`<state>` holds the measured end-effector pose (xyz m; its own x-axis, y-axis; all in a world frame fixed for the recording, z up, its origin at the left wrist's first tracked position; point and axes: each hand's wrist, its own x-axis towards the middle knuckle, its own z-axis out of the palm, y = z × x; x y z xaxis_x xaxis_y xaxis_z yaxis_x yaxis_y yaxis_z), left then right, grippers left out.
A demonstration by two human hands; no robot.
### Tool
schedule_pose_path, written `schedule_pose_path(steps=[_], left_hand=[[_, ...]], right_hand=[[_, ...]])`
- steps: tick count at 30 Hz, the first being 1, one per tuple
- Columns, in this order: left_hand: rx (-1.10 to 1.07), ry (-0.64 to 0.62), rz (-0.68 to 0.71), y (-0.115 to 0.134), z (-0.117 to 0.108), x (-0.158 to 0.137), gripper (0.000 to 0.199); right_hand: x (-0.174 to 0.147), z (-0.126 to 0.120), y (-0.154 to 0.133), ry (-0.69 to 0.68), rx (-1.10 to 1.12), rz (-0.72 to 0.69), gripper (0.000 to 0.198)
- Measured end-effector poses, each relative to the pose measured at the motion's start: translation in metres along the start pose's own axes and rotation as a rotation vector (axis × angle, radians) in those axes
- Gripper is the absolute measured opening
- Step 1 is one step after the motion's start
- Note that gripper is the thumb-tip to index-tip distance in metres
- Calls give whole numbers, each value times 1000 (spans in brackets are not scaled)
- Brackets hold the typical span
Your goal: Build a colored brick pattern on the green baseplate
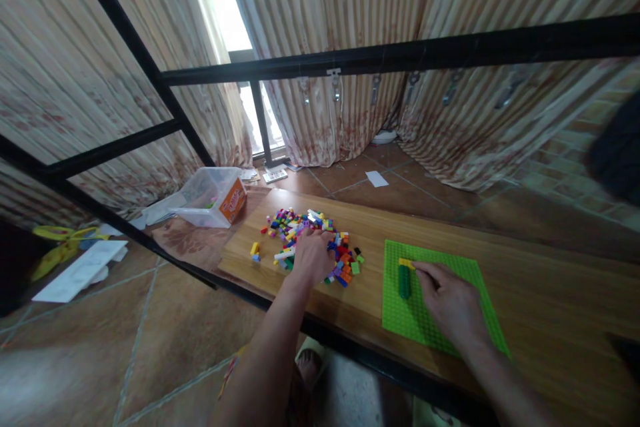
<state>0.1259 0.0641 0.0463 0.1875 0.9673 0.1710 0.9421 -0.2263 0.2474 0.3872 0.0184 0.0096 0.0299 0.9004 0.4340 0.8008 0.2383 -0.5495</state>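
My left hand (313, 255) reaches into a pile of small coloured building bricks (290, 227), its fingers apart among them; the fingertips are partly hidden. On the right, a bright green studded baseplate (455, 268) lies on the wooden tabletop. A dark green row of bricks (404, 282) is fixed near its left side, with a yellow brick (405, 262) across the far end. My right hand (450, 300) is over the baseplate, thumb and forefinger closed at the right end of the yellow brick.
A yellow brick and a blue brick (256, 257) lie left of the pile. Beyond the table's left end stands a clear plastic box (213, 197) with an orange label. A black metal bar (380, 57) crosses in front of the curtains. White paper (377, 179) lies on the tiled floor.
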Motion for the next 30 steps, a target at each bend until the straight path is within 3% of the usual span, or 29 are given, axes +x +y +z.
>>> schedule_pose_path(steps=[11, 14, 18, 20, 23, 26, 30], left_hand=[[84, 15, -165, 14, 3, 2, 24], [-23, 126, -229, 11, -5, 5, 29], [-353, 309, -236, 16, -11, 7, 33], [-600, 224, -174, 26, -6, 7, 33], [-950, -51, -88, 50, 9, 6, 30], [-1190, -230, -71, 75, 24, 6, 26], [-1313, -364, -52, 100, 37, 3, 24]], right_hand=[[2, -6, 2, 33, 25, -1, 27], [5, -15, 5, 74, 41, 34, 27], [11, -34, 14, 156, 66, 156, 27], [13, -42, 16, 176, 143, 233, 29], [13, -47, 14, 105, 310, 280, 31], [8, -47, 5, -54, 386, 206, 32], [-2, -46, -8, -212, 378, 80, 33]])
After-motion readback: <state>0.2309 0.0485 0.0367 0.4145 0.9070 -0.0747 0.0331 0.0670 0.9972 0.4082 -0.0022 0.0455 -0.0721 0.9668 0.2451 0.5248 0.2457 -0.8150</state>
